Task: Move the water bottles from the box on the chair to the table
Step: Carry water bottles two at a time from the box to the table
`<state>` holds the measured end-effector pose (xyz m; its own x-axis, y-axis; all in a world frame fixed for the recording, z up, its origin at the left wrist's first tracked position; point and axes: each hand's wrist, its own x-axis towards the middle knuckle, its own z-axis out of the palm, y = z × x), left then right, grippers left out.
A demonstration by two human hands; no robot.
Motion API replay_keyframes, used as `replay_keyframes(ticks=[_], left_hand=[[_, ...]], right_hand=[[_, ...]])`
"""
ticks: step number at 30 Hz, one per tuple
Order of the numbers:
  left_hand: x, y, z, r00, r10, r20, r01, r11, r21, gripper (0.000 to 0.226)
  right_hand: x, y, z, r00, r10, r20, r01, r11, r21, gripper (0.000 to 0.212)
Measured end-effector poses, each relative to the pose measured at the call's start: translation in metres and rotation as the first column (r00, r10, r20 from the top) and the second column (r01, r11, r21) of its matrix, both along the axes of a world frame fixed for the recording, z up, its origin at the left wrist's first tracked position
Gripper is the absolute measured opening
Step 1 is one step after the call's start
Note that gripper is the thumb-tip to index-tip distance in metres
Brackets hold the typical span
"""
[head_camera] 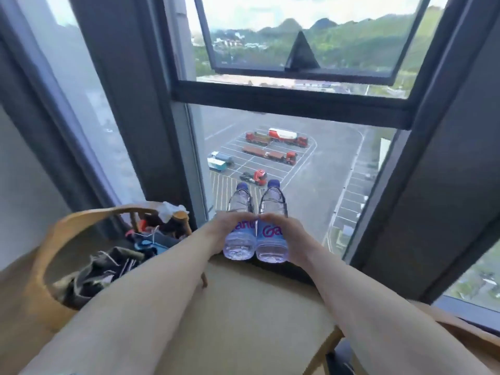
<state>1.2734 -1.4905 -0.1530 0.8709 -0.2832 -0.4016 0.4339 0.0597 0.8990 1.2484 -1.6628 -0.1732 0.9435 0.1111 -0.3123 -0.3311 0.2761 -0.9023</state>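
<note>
Two clear water bottles with blue caps and light blue labels are held side by side above the far edge of a light wooden table (243,307), in front of the window. My left hand (221,231) grips the left bottle (240,226) around its label. My right hand (290,235) grips the right bottle (272,226) the same way. The two bottles touch each other. Their bases sit near the table's far edge; whether they rest on it I cannot tell. No box is in view.
A wooden chair (81,220) with a curved back stands at the left, piled with clothes (108,263). A tall dark-framed window (292,101) rises straight ahead, its upper pane tilted open. Another wooden edge shows at the lower right.
</note>
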Motion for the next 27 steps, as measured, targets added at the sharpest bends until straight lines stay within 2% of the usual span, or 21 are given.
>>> replay_keyframes(ticks=[4, 6, 7, 9, 10, 14, 19, 23, 27], left_hand=[[-0.032, 0.122, 0.024, 0.983, 0.183, 0.013, -0.183, 0.983, 0.0, 0.02], [-0.05, 0.179, 0.032, 0.955, 0.289, 0.064, -0.291, 0.956, 0.035, 0.032], [-0.061, 0.208, 0.035, 0.934, 0.347, 0.084, -0.35, 0.936, 0.026, 0.029], [-0.083, 0.264, 0.038, 0.882, 0.461, 0.097, -0.463, 0.887, -0.001, 0.016], [-0.095, 0.292, 0.038, 0.851, 0.517, 0.096, -0.52, 0.854, 0.004, 0.016], [-0.153, 0.397, 0.038, 0.711, 0.699, 0.084, -0.703, 0.709, 0.056, 0.022], [-0.241, 0.505, 0.035, 0.48, 0.872, 0.094, -0.876, 0.472, 0.101, 0.037], [-0.312, 0.573, 0.031, 0.276, 0.956, 0.101, -0.959, 0.268, 0.087, 0.039], [-0.38, 0.637, 0.027, 0.129, 0.989, 0.076, -0.987, 0.12, 0.105, 0.029]], right_hand=[[0.003, 0.121, 0.011, 0.991, 0.134, 0.011, -0.133, 0.988, -0.076, 0.033], [0.0, 0.179, 0.015, 0.98, 0.197, 0.006, -0.195, 0.975, -0.105, 0.04], [-0.003, 0.207, 0.017, 0.973, 0.232, 0.009, -0.229, 0.967, -0.114, 0.049], [-0.011, 0.263, 0.022, 0.947, 0.322, 0.023, -0.316, 0.94, -0.129, 0.061], [-0.016, 0.291, 0.024, 0.931, 0.364, 0.031, -0.357, 0.924, -0.135, 0.061], [-0.043, 0.397, 0.031, 0.869, 0.493, 0.047, -0.481, 0.863, -0.157, 0.05], [-0.087, 0.524, 0.036, 0.716, 0.697, 0.043, -0.678, 0.709, -0.196, 0.055], [-0.133, 0.624, 0.037, 0.571, 0.82, 0.039, -0.798, 0.565, -0.209, 0.038], [-0.182, 0.72, 0.033, 0.383, 0.923, 0.023, -0.903, 0.38, -0.203, 0.038]])
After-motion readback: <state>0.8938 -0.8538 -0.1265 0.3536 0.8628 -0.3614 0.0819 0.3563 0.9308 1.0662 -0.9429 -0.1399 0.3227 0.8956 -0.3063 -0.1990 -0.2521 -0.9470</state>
